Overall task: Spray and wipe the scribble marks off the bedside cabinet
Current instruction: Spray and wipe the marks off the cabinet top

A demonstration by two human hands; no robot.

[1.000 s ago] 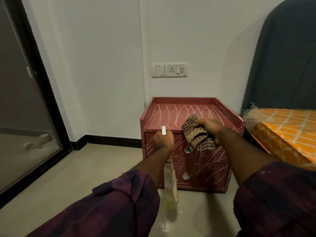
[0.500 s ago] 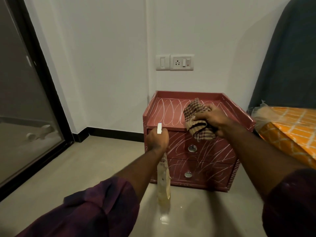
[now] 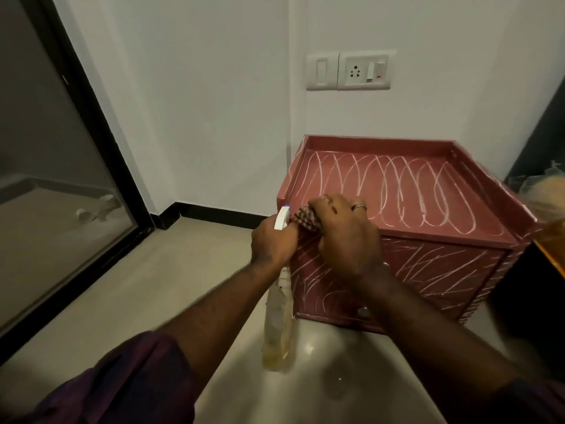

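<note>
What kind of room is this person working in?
Probably a bedroom: a bedside cabinet with drawers stands below a wall socket, beside what looks like a dark headboard.

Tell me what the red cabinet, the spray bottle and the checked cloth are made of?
The cabinet looks like painted wood or board: flat, matte red panels. The spray bottle seems to be clear plastic; yellowish liquid shows through. The cloth is woven fabric, soft and bunched.
</note>
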